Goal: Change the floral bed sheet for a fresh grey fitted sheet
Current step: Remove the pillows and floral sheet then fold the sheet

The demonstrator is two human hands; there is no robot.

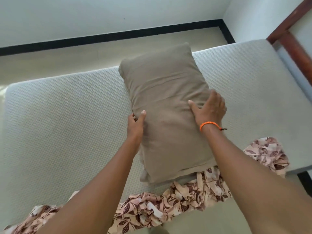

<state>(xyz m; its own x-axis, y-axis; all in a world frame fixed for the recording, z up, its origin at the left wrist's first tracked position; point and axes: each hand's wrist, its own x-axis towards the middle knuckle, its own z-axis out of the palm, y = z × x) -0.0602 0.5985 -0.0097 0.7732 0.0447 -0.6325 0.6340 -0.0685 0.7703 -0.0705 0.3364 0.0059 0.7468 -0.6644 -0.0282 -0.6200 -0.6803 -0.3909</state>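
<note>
Knit mattress (59,124) cover, pale grey-white with a fine honeycomb texture, bare across the whole top; rounded corner at far left. No grey fitted sheet in view, so my read is the strip is done and the fresh sheet is not on yet.

Floral sheet (148,208): thin pink-and-brown leaf print, bunched along the near edge, hanging partly off the mattress, running from lower left to a crumpled heap (266,152) at the right. Judgement: light, limp, no stiffness, will snag under anything lying on it. Best taken in gathered fistfuls from the bunch, not by one edge.

Left hand (135,125): thumb on top of the pillow (162,92), fingers curled round its left side, gripping it.

Pillow: taupe soft-weave case, plump rectangle, lying at an angle across mid-mattress. Its near end sits on the floral sheet, so it likely has to come off first. Light, squashy, deforms under grip; take it by both long sides as now.

Right hand (209,108): fingers spread, pressing flat on the pillow's right side; fingertips blurred. Orange cord bracelet (210,124) at the wrist.

Far right: dark red-brown wooden frame (297,41) against the white wall (101,16). Beige floor (50,65) with black skirting (118,35) behind the bed.
</note>
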